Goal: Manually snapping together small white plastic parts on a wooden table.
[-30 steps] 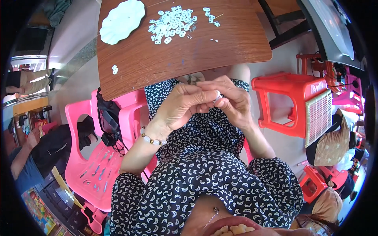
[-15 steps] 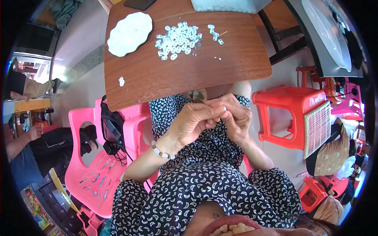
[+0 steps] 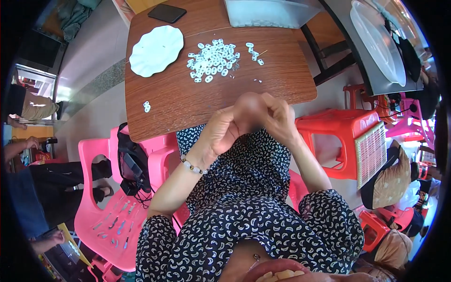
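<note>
Just off the near edge of the brown wooden table (image 3: 188, 105), my left hand (image 3: 220, 131) and my right hand (image 3: 282, 120) meet with bent fingers drawn together. A dark blur covers the fingertips, so whatever they pinch cannot be made out. Beyond them on the table lies a heap of small white oval pieces (image 3: 213, 58) with dark marks. To its right, several more white pieces (image 3: 251, 50) form a short row beside a thin wooden stick (image 3: 263, 52). Two white pieces (image 3: 147, 107) rest together at the left edge.
A white wavy-edged plate (image 3: 157, 51) sits at the table's left, with a dark phone (image 3: 167, 13) behind it. A clear plastic bin (image 3: 270, 16) stands at the back. Pink chair (image 3: 110, 221) on the left, red stool (image 3: 329, 134) on the right. Other people are at the left.
Both hands, still together, have risen a little toward the table edge. Their fingertips are now blurred. The view has shifted slightly, showing more of the phone and bin.
</note>
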A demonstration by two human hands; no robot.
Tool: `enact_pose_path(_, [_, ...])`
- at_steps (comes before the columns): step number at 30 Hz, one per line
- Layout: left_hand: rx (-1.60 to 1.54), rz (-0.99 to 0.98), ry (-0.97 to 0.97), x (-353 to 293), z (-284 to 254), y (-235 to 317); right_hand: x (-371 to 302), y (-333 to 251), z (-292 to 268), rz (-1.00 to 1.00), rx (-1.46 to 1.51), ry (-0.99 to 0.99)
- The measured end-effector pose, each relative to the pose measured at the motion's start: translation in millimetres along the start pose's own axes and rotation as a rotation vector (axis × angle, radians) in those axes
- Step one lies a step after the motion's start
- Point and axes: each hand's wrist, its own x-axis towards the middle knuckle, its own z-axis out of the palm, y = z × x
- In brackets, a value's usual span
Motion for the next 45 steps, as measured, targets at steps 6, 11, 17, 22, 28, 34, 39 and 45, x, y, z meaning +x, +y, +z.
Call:
enact_pose_path(6, [0.079,0.086,0.108,-5,-25,16,89,-42,-33,-0.446,-0.361,0.228])
enact_pose_path(11, [0.011,0.094,0.104,-4,-51,21,205,-74,-86,-0.334,-0.827,0.455])
enact_pose_path(17, [-0.038,0.090,0.113,-7,-54,21,218,-62,-85,-0.439,-0.815,0.579])
enact_pose_path(22, [0.024,0.090,0.147,-7,-50,24,161,-15,-66,-0.451,-0.692,0.385])
enact_pose_path(28, [0.067,0.096,0.140,-6,-45,22,104,32,-50,-0.308,-0.762,0.141])
enact_pose_path(34, [0.061,0.118,0.127,-7,-47,18,94,36,-21,-0.441,-0.752,0.059])
enact_pose_path(39, [0.073,0.131,0.146,-8,-47,16,98,36,-2,-0.375,-0.761,0.063])
enact_pose_path(45, [0.172,0.166,0.188,-9,-39,10,104,42,3,-0.316,-0.888,0.087])
